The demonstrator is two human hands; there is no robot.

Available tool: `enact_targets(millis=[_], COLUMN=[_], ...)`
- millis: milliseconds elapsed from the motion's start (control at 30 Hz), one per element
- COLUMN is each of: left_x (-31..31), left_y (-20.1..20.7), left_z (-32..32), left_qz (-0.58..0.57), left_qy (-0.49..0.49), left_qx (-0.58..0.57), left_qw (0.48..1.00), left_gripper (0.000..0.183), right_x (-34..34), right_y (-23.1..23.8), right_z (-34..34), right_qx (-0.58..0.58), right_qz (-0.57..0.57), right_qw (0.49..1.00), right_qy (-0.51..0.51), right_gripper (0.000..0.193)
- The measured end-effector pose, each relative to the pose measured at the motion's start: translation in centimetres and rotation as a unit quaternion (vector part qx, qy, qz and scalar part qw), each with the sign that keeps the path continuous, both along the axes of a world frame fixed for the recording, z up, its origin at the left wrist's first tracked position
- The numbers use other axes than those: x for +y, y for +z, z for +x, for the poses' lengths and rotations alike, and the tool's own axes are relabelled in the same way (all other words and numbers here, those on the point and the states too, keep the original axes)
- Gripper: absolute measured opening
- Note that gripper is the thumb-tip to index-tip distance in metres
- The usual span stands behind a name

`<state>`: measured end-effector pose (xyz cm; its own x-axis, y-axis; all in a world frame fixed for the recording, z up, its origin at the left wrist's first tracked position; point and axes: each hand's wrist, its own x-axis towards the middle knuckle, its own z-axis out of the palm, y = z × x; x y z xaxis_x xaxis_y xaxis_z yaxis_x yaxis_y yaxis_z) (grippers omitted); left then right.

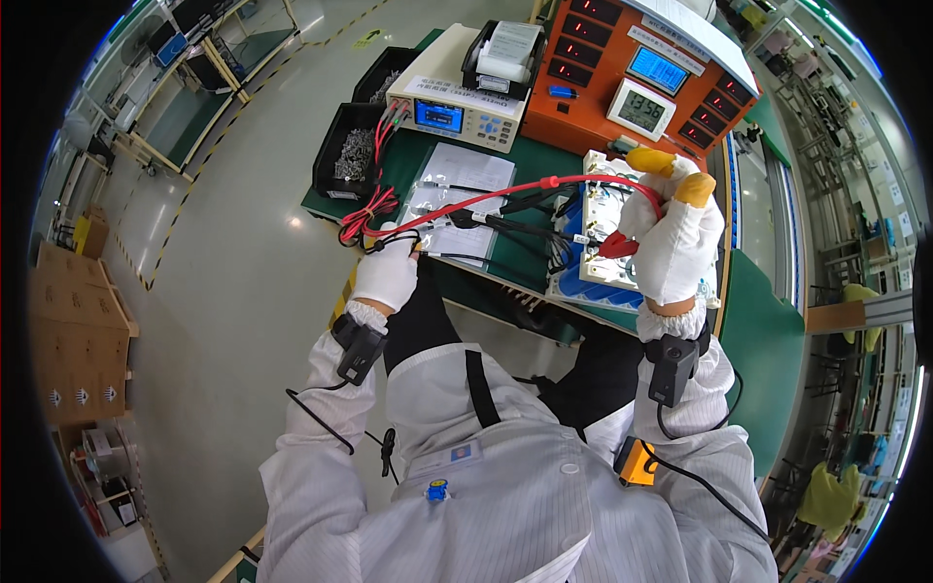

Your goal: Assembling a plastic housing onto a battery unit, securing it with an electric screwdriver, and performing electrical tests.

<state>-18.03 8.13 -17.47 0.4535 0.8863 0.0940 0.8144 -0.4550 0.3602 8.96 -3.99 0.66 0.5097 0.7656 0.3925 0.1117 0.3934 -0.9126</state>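
Note:
My right hand (675, 233), in a white glove with yellow fingertips, is closed round a red test lead (505, 191) above the battery pack. A red clip (618, 245) sticks out at its left side. Below lies the battery pack (601, 289), with blue cells and a white plastic frame. At the table's front edge my white-gloved left hand (387, 272) is closed on a black cable (400, 236), its fingertips partly hidden. Coiled red leads (365, 220) lie just beyond it. Black cables (520, 225) with white tags run across the paper sheet (465, 180) to the pack.
A cream bench meter (457, 97) stands behind the sheet, carrying a black tray (502, 58). Black bins (352, 151) of small metal parts are at its left. An orange test box (583, 102) with displays and a digital clock (640, 109) stands at the back right.

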Motion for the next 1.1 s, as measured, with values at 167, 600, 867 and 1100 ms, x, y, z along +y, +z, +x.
enact_targets(millis=[167, 600, 867, 1100], left_x=[-0.4, -4.7, -8.5, -8.9], left_y=[0.1, 3.8, 5.8, 5.9], left_z=[-0.7, -2.0, 0.7, 2.0], left_qz=[-0.006, -0.192, -0.389, -0.435], left_qy=[-0.018, 0.051, 0.06, 0.047], left_qx=[-0.063, -0.304, -0.526, -0.551], left_qw=[0.998, 0.932, 0.754, 0.71], left_gripper=[0.022, 0.016, 0.01, 0.009], right_x=[0.1, -2.1, -2.1, -2.7], right_y=[-1.0, -0.5, -9.6, -10.5], right_z=[0.5, -1.5, -8.8, -8.4], right_qx=[0.004, -0.369, -0.43, -0.353], right_qz=[0.001, 0.172, -0.089, -0.159], right_qw=[1.0, 0.898, 0.893, 0.915], right_qy=[-0.009, -0.169, 0.093, 0.11], right_gripper=[0.048, 0.045, 0.026, 0.015])
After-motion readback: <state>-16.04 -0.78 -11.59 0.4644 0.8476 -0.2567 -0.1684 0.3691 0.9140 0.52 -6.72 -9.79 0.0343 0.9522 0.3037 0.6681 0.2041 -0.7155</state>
